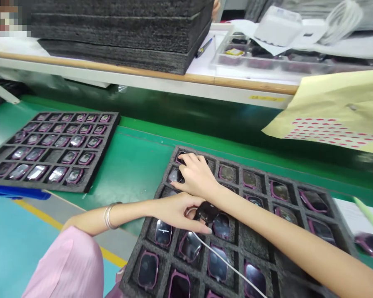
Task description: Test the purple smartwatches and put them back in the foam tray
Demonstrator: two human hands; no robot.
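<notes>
Across the near foam tray (245, 244) lie several purple-framed smartwatch bodies, one to a cell. My left hand (182, 213), with silver bangles on its wrist, is closed on a small black block (206, 213) with metal contacts. A white cable (226, 263) runs from under this hand to the lower right. Farther up, my right hand (197, 174) reaches over the tray's far left corner. Its fingertips are at a watch (182, 157) in the corner cell, and its thumb is spread apart over the watch (176, 175) below. My right forearm hides part of the middle cells.
A second foam tray (90, 174) of watches lies on the green bench at left. Black foam sheets (118, 37) are stacked on the shelf, beside a pen (204, 47) and a clear plastic tray (248, 62). Yellow paper (332, 99) hangs down at right. One watch (370, 244) lies outside the tray.
</notes>
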